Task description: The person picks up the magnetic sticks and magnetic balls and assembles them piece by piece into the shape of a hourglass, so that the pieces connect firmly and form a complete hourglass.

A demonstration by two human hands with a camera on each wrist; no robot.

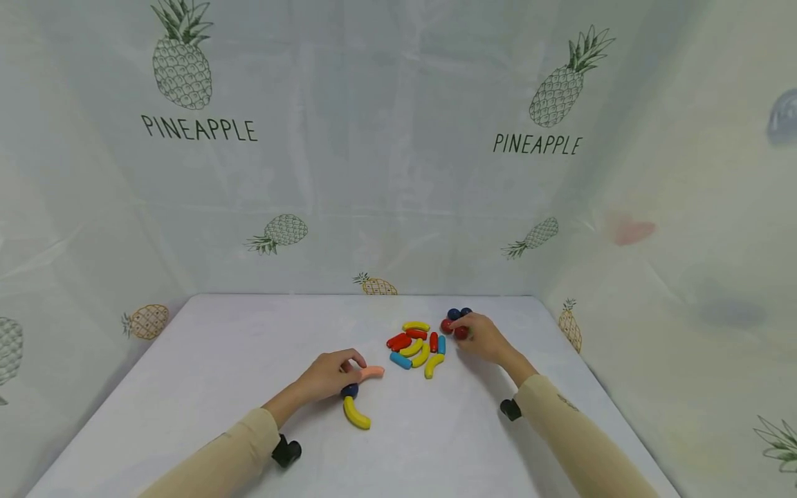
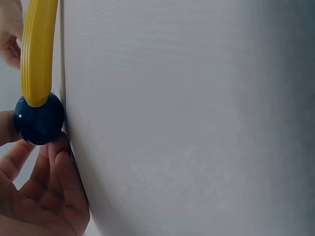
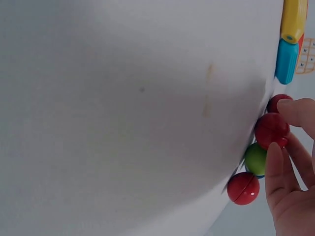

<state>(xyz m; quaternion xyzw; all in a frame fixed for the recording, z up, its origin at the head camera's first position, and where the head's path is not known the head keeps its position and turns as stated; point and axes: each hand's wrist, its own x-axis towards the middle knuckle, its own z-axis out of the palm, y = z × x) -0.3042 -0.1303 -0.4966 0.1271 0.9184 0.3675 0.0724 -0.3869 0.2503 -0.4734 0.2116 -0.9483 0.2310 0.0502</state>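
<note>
My left hand [image 1: 330, 377] holds a dark blue ball [image 2: 39, 119] between its fingers, low over the white table. A yellow curved rod [image 1: 357, 413] joins the ball on the near side, and a peach curved rod [image 1: 372, 372] sticks out beyond the fingers. At the back right, my right hand [image 1: 486, 337] pinches a red ball [image 3: 272, 130] between thumb and finger. Beside it are another red ball [image 3: 243, 188], a green ball [image 3: 256, 158] partly behind a finger, and a dark blue ball [image 1: 454, 314].
Between the hands lies a loose group of rods: yellow curved rods [image 1: 434, 366], red short rods [image 1: 398, 341] and blue short rods [image 1: 401, 360]. The white table [image 1: 249, 339] meets a pineapple-printed curtain [image 1: 373, 173] at its back edge.
</note>
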